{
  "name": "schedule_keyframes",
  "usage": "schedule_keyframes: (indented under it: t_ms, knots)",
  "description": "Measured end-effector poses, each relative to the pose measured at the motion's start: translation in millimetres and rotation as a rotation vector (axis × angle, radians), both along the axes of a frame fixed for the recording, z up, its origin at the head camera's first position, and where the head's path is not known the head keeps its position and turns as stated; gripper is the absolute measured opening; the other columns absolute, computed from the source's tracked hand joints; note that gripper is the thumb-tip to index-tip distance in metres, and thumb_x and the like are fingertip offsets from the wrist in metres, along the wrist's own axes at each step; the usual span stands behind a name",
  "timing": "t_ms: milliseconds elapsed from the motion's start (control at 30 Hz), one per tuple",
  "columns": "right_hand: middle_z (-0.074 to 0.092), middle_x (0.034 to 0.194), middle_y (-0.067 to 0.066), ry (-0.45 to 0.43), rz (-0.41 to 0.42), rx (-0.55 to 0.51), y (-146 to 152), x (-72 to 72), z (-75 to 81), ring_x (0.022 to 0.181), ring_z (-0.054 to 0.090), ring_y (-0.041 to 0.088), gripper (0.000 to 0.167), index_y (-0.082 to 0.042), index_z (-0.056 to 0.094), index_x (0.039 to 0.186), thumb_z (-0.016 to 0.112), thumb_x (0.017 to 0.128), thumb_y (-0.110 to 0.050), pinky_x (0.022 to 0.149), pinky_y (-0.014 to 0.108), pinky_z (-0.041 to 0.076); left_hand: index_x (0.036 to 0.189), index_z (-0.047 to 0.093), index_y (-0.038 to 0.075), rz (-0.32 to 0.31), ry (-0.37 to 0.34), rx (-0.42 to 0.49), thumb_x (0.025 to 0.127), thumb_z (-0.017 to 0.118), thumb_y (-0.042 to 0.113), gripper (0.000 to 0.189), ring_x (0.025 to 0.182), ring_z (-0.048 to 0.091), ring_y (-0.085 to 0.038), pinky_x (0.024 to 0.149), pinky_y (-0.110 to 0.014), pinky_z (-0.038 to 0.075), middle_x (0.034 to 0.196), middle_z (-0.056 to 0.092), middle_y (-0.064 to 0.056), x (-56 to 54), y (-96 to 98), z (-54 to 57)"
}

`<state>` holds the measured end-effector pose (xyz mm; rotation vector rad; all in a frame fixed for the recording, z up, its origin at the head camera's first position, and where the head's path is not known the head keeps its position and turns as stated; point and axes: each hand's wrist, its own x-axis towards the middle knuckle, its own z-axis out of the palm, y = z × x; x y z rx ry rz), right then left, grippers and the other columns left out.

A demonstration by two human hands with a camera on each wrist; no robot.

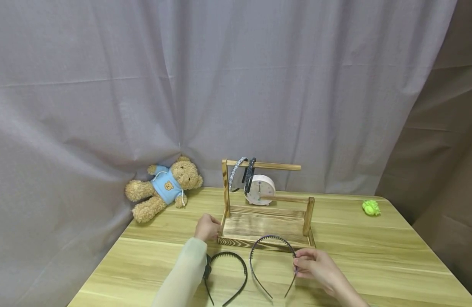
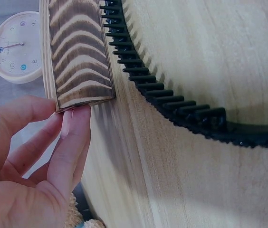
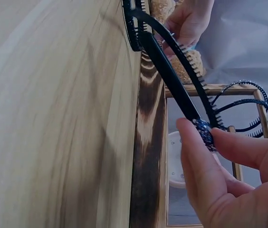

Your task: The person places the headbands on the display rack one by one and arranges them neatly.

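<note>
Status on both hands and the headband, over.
Left hand grips left front corner of wooden rack. Right hand pinches speckled headband, held before rack. Possible obstacle: black headband on table, left of it.

Can't tell what the little green thing is, too tiny. The clock is partly covered by a hanging headband and too small to read from the head cam; in the right wrist view the right hand hides a lot of it. Left wrist cam chops the black headband top and right, and catches just a scrap of bear.
</note>
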<state>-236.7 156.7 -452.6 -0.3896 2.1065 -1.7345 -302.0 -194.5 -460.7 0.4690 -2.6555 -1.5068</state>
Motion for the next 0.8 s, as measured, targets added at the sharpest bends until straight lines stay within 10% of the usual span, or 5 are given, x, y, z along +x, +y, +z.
schedule_keyframes:
  t_ms: [800]
  knots:
    - [0.061, 0.112, 0.021, 0.136, -0.369, -0.106, -39.6, -15.9, 22.4, 0.091, 0.069, 0.024, 0.035, 0.013, 0.053, 0.125, 0.061, 0.092, 0.002, 0.081, 0.026, 0.060, 0.088, 0.072, -0.002, 0.013, 0.007, 0.000, 0.082, 0.075, 0.004, 0.009, 0.056, 0.062, -0.015, 0.053, -0.027, 0.058, 0.089, 0.067, -0.017, -0.3, 0.9, -2.5]
